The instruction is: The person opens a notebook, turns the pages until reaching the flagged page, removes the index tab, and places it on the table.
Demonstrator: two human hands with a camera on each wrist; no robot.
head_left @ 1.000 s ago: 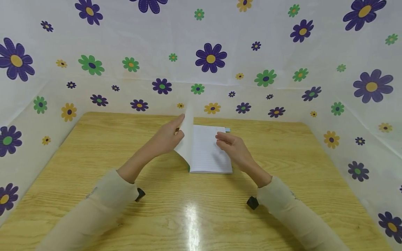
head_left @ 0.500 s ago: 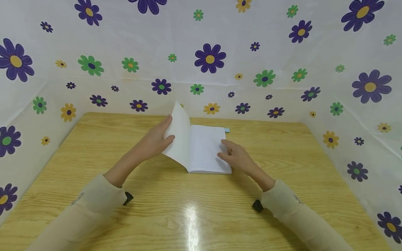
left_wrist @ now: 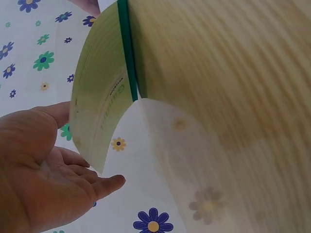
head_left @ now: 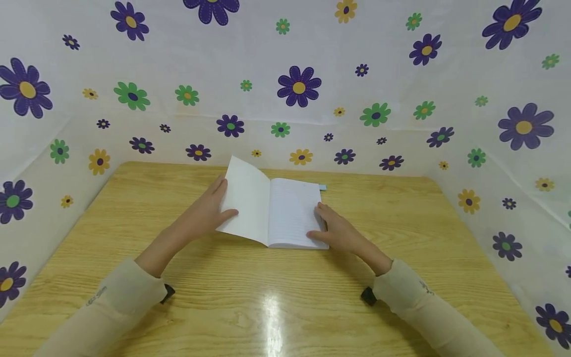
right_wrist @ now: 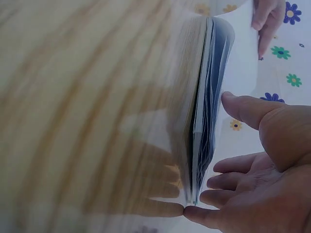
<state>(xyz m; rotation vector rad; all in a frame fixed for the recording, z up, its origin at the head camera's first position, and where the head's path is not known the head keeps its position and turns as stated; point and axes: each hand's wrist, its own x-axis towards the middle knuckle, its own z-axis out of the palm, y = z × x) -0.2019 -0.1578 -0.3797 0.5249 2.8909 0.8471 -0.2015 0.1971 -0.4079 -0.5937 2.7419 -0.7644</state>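
Observation:
A notebook lies spread on the table, its lined right-hand page facing up. Its cover stands lifted at a slant on the left, white inside. In the left wrist view the cover's outer face is pale green with lettering, beside a dark green spine strip. My left hand holds the cover's free edge, thumb on the inner side and fingers behind. At the notebook's right edge, my right hand rests its thumb on the page. Its fingers reach along the page edges, fairly straight.
A wooden table carries the notebook. White cloth with printed flowers encloses the back and both sides. A small light-blue tab sticks out at the notebook's upper right. Dark wrist-camera pieces show below the sleeves.
My left hand has swung the cover leftward and down, from nearly upright to a wide slant. My right hand has come down from above the page to the notebook's right edge.

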